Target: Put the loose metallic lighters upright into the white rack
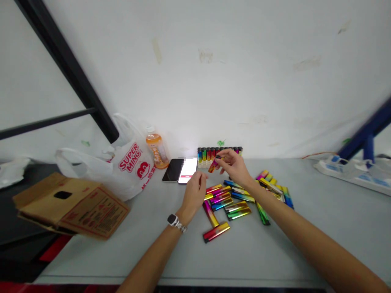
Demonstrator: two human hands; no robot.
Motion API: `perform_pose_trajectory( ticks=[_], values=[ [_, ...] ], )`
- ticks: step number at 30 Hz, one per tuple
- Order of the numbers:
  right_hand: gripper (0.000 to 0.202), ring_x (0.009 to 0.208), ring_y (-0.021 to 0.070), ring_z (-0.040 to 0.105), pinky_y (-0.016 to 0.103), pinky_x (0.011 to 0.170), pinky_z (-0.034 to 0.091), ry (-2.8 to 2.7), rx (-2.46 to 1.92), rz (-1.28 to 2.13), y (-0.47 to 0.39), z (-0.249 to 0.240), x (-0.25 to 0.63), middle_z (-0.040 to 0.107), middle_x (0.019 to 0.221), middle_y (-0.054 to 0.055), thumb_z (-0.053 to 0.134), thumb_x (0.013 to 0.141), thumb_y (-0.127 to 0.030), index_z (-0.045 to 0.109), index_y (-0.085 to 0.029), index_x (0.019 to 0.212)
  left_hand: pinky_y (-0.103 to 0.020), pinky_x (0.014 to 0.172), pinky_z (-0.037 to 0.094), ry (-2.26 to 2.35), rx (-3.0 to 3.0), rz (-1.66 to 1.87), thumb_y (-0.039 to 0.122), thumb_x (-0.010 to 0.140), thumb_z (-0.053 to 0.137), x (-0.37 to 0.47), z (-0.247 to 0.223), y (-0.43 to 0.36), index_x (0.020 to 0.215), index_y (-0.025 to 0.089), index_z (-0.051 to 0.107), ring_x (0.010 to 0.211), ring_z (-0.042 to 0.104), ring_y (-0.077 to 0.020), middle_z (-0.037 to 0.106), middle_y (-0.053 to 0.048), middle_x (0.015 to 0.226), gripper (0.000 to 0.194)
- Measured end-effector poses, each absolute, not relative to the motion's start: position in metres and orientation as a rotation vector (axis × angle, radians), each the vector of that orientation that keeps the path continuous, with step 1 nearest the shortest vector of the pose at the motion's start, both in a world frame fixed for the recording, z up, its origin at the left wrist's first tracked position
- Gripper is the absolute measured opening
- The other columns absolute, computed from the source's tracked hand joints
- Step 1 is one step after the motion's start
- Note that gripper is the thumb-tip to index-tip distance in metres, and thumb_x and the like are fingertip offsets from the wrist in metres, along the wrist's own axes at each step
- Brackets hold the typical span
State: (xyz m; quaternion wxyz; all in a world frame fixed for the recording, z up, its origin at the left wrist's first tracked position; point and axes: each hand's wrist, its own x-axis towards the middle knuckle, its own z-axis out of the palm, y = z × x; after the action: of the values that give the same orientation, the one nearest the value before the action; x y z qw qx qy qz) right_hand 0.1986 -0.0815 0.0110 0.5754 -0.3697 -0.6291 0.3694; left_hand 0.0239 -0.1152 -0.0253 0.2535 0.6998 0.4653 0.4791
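Note:
My right hand [232, 163] pinches a pink and gold lighter [213, 165] in front of a row of upright lighters [210, 154] standing against the wall. Lower and to the left, my left hand [195, 189] has its fingers curled together; what they hold, if anything, is hidden. Several shiny coloured lighters [221, 198] lie loose on the table around and below my hands. Nearest the front edge is a red and gold lighter [216, 232]. More lighters [271, 185] lie beyond my right forearm, partly hidden by it.
Two phones [172, 170] lie left of the upright row, one with a lit screen. An orange drink bottle [157, 148], a white plastic bag [122, 175] and an open cardboard box [91, 209] stand further left. A white power strip [354, 175] lies at the right.

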Motion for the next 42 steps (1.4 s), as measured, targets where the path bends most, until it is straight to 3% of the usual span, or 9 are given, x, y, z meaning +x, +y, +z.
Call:
perform_pose_trajectory(
  ticks=[9, 15, 19, 25, 31, 33, 36, 38, 42],
  values=[
    [0.010, 0.064, 0.0122, 0.060, 0.023, 0.063, 0.046, -1.948, -0.951, 0.437, 0.006, 0.001, 0.163, 0.067, 0.070, 0.000, 0.065, 0.080, -0.022, 0.065, -0.017, 0.088, -0.028, 0.067, 0.042, 1.403, 2.186, 0.990, 0.024, 0.092, 0.046, 0.003, -0.035, -0.118, 0.082, 0.019, 0.060, 0.071, 0.052, -0.0133, 0.054, -0.002, 0.088, 0.017],
    [0.007, 0.062, 0.0119, 0.060, 0.022, 0.062, 0.044, -2.019, -0.964, 0.470, 0.021, -0.005, 0.156, 0.067, 0.067, 0.000, 0.063, 0.080, -0.016, 0.068, -0.016, 0.086, -0.028, 0.070, 0.043, 1.399, 2.165, 1.024, 0.022, 0.090, 0.050, -0.002, -0.038, -0.113, 0.081, 0.019, 0.061, 0.074, 0.053, -0.0138, 0.054, -0.002, 0.085, 0.015],
    [0.011, 0.067, 0.0128, 0.061, 0.023, 0.067, 0.046, -2.078, -1.035, 0.357, 0.019, -0.003, 0.157, 0.068, 0.076, 0.003, 0.063, 0.082, -0.016, 0.071, -0.015, 0.088, -0.029, 0.071, 0.043, 1.393, 2.166, 1.007, 0.022, 0.090, 0.051, 0.000, -0.038, -0.112, 0.081, 0.019, 0.061, 0.075, 0.054, -0.0143, 0.054, -0.002, 0.085, 0.014],
    [0.031, 0.082, 0.0163, 0.063, 0.027, 0.078, 0.046, -2.256, -1.317, -0.050, 0.001, 0.008, 0.162, 0.057, 0.109, 0.009, 0.050, 0.094, -0.033, 0.071, -0.022, 0.115, -0.029, 0.072, 0.045, 1.394, 2.168, 1.034, 0.021, 0.089, 0.052, 0.001, -0.040, -0.110, 0.080, 0.019, 0.062, 0.073, 0.054, -0.0140, 0.054, -0.002, 0.084, 0.014],
    [0.053, 0.079, 0.0190, 0.062, 0.030, 0.074, 0.046, -2.445, -1.432, -0.109, -0.029, 0.013, 0.167, 0.051, 0.120, 0.012, 0.043, 0.095, -0.030, 0.040, -0.026, 0.147, -0.029, 0.070, 0.046, 1.374, 2.189, 1.065, 0.022, 0.089, 0.051, 0.002, -0.044, -0.107, 0.078, 0.018, 0.061, 0.072, 0.054, -0.0143, 0.054, -0.002, 0.082, 0.015],
    [0.052, 0.081, 0.0188, 0.062, 0.029, 0.073, 0.045, -2.479, -1.385, -0.052, -0.041, 0.013, 0.172, 0.053, 0.120, 0.011, 0.046, 0.090, -0.023, 0.046, -0.023, 0.143, -0.029, 0.069, 0.046, 1.377, 2.181, 1.086, 0.021, 0.089, 0.050, 0.002, -0.044, -0.106, 0.078, 0.018, 0.061, 0.071, 0.054, -0.0142, 0.054, -0.002, 0.082, 0.015],
    [0.035, 0.083, 0.0177, 0.061, 0.025, 0.071, 0.044, -2.591, -1.291, 0.170, -0.057, 0.016, 0.183, 0.061, 0.107, 0.008, 0.054, 0.078, -0.014, 0.068, -0.018, 0.110, -0.029, 0.068, 0.046, 1.384, 2.137, 1.140, 0.020, 0.089, 0.049, 0.004, -0.043, -0.105, 0.083, 0.018, 0.060, 0.068, 0.053, -0.0135, 0.055, -0.002, 0.081, 0.013],
    [0.028, 0.081, 0.0173, 0.061, 0.023, 0.066, 0.042, -2.665, -1.290, 0.380, -0.066, 0.021, 0.190, 0.067, 0.097, 0.006, 0.059, 0.072, -0.015, 0.072, -0.018, 0.096, -0.028, 0.066, 0.046, 1.391, 2.085, 1.177, 0.020, 0.089, 0.048, 0.006, -0.043, -0.105, 0.089, 0.018, 0.060, 0.066, 0.054, -0.0130, 0.057, -0.002, 0.083, 0.012],
    [0.031, 0.075, 0.0179, 0.063, 0.023, 0.061, 0.042, -2.800, -1.406, 0.665, -0.072, 0.033, 0.196, 0.073, 0.089, 0.004, 0.066, 0.067, -0.024, 0.075, -0.020, 0.096, -0.028, 0.066, 0.047, 1.411, 2.043, 1.211, 0.021, 0.089, 0.048, 0.009, -0.044, -0.104, 0.091, 0.018, 0.059, 0.067, 0.055, -0.0133, 0.059, -0.002, 0.084, 0.012]
  ],
)
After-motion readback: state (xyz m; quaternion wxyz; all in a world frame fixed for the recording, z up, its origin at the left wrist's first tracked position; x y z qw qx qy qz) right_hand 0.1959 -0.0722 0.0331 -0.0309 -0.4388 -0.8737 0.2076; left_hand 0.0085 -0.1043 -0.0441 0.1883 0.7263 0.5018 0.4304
